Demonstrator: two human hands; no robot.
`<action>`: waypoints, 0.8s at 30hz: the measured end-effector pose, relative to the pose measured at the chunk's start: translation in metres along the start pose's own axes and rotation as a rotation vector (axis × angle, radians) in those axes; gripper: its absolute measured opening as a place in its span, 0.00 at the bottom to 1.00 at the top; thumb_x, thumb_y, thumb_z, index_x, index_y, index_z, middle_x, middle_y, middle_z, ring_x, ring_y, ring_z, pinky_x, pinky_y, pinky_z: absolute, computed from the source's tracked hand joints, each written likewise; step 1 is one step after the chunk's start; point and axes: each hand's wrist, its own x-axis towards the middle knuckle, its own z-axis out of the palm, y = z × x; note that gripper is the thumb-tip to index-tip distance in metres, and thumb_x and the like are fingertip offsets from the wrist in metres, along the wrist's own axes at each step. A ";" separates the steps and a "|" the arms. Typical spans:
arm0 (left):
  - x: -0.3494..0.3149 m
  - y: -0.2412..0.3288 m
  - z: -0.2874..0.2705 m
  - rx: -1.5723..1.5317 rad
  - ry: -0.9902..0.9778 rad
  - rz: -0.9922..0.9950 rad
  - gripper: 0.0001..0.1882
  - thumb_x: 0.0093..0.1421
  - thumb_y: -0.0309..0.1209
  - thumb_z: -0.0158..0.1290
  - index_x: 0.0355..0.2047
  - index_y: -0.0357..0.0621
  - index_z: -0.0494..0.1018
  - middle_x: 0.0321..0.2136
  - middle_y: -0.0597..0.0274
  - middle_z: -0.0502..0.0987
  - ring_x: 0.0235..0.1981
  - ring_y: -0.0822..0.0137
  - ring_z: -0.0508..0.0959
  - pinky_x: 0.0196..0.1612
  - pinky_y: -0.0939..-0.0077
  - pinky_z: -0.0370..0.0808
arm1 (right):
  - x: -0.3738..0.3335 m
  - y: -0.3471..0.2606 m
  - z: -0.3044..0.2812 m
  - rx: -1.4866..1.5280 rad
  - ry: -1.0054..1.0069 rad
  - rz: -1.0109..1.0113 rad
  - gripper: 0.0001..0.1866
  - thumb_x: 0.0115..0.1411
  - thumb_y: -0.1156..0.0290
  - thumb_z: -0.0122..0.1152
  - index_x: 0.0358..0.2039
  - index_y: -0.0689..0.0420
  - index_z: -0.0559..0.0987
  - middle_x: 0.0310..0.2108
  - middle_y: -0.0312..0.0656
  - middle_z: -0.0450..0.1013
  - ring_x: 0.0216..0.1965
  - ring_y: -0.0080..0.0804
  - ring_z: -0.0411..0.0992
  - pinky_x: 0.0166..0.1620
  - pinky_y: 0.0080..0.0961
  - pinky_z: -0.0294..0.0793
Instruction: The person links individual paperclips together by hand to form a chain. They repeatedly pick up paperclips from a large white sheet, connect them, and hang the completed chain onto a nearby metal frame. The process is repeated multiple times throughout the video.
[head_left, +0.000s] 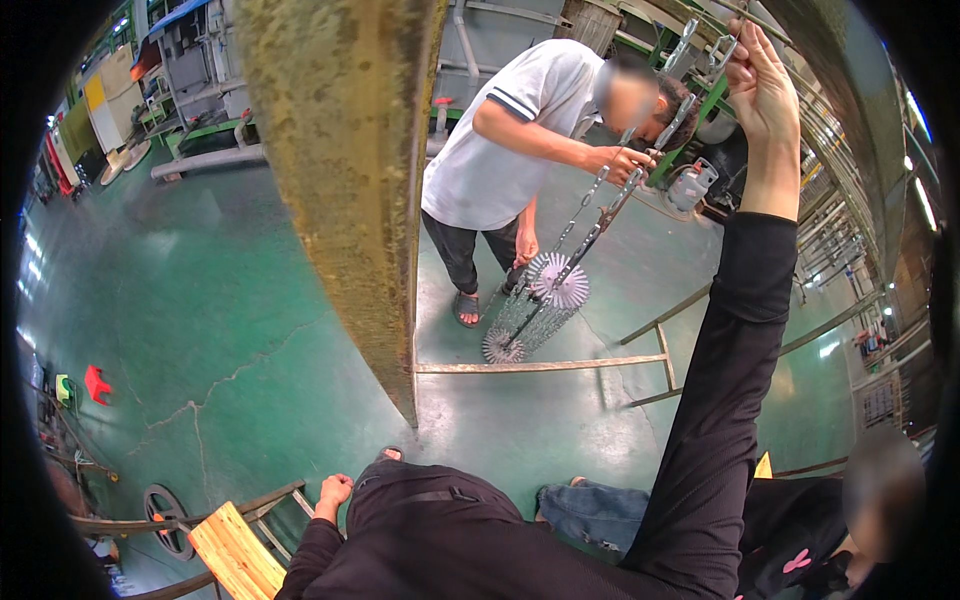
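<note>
My right hand (762, 80) is raised high at the upper right, its fingers closed on the top links of a metal chain (722, 52) next to an overhead bar. My left hand (335, 492) hangs low beside my body with its fingers curled, and nothing shows in it. Ahead, a hanging rack on chains carries a spiky pale upper wheel (558, 280) and a smaller spiky lower wheel (502, 346). Thin strands of small metal pieces (545, 322) hang between them. A co-worker's hand (622, 163) grips the rack's chains; the other hand (526, 245) is by the upper wheel.
A thick, stained yellowish beam (340, 150) comes down close in front of me. Beyond it runs a low metal rail (545, 368). Another person (800, 530) is close at my right. A wooden-slatted seat (237, 550) stands at lower left, and a gas cylinder (692, 185) farther back.
</note>
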 end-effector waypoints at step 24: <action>-0.238 0.276 -0.263 -0.449 -0.586 1.581 0.13 0.51 0.27 0.54 0.38 0.38 0.73 0.35 0.51 0.76 0.38 0.53 0.77 0.44 0.63 0.73 | -0.178 0.065 -0.012 0.048 0.195 0.270 0.11 0.60 0.68 0.54 0.41 0.58 0.72 0.33 0.34 0.72 0.30 0.18 0.69 0.26 0.10 0.68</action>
